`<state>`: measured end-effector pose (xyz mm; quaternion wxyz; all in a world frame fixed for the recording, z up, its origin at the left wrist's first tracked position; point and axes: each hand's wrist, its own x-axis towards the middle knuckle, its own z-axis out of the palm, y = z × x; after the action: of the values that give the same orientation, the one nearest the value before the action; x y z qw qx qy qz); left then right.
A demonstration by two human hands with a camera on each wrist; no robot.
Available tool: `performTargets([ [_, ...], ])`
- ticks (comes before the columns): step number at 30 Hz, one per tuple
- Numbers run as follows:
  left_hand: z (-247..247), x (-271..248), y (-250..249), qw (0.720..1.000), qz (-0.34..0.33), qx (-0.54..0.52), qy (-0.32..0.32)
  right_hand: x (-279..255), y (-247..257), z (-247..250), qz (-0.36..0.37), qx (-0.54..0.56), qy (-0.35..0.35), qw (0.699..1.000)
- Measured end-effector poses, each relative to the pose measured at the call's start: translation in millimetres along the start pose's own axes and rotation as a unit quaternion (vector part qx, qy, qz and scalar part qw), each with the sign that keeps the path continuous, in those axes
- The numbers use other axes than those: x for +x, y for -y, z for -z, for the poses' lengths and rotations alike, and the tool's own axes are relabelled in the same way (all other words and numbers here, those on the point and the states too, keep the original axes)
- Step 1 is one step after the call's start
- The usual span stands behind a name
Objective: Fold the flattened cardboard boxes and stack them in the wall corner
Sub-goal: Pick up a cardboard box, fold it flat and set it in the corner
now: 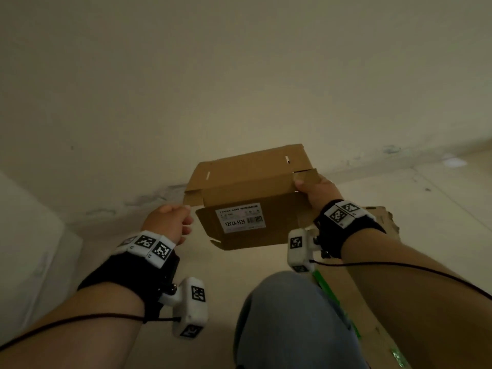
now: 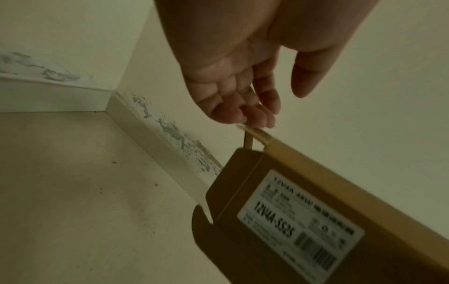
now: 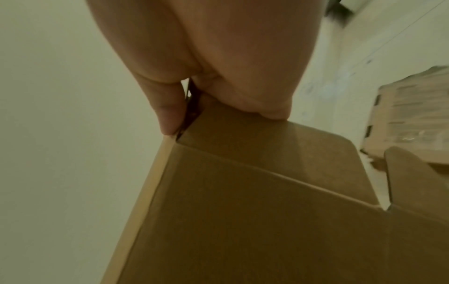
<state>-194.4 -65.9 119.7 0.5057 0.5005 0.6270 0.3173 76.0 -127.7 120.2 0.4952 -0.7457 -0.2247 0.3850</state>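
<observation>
Above the floor near the wall corner, in the head view, a half-folded cardboard box (image 1: 250, 198) is held aloft; its thin, light board is judged to crease easily. At the left wrist, a side flap (image 2: 250, 134) is pinched by the left hand (image 2: 243, 76). At the right wrist, the opposite corner is gripped by the right hand (image 3: 218, 67), a sound hold beside the fold lines.

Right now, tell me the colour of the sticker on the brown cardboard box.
White label with black print and barcode; clearest in the left wrist view.

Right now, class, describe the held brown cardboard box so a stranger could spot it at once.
Facing the cream wall, look between the left hand and right hand, both gripping the half-folded brown cardboard box. Unlike the flattened cardboard on the floor behind, it carries a white printed label.
</observation>
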Motion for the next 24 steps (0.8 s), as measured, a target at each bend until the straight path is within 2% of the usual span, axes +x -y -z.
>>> performTargets([
  [8,58.2,-37.3,-4.6,0.995,0.031,-0.092,-0.015,-60.7,62.0,-75.3,0.078,0.087,0.097,0.988],
  [15,105.4,-42.5,-0.3,0.987,0.052,-0.144,-0.049,-97.3,69.8,-142.7,0.102,0.104,0.168,0.975],
  [21,135.5,-30.9,14.7,0.938,0.084,-0.332,-0.056,-108.6,42.4,-190.7,0.08,0.106,0.251,0.959],
  [24,142.4,-21.8,26.3,0.918,0.093,-0.382,-0.06,-109.3,32.0,-209.8,0.081,0.083,0.281,0.953],
])
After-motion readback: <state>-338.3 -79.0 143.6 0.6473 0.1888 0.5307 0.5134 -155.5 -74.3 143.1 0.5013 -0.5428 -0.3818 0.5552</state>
